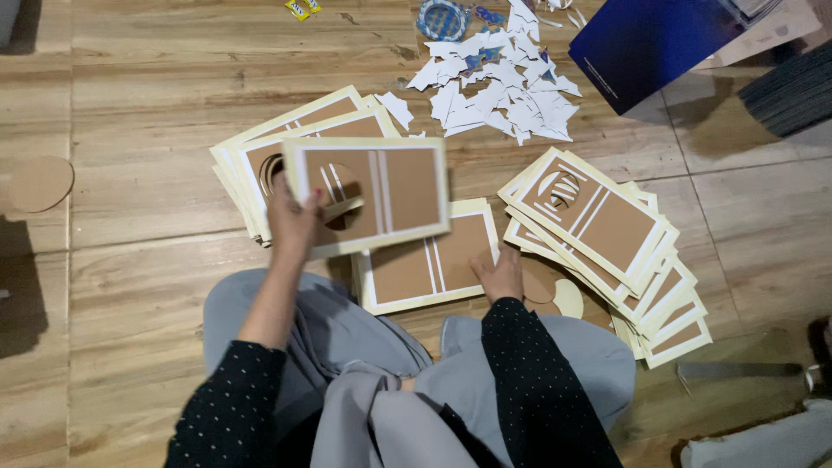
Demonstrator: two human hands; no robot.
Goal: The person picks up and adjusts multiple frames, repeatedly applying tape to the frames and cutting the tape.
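Here, left hand (292,217) raised, gripping a brown card (368,195), right hand (500,276) open, flat on another card (429,257).

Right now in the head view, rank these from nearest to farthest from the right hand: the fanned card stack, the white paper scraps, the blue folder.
From the right hand, which rests on the flat card:
1. Fanned card stack, just to its right on the floor.
2. White paper scraps, farther up, past the cards.
3. Blue folder, at the top right corner, farthest.

One head-worn camera looks steeply down, close over the lap, at the wooden floor (139,217).
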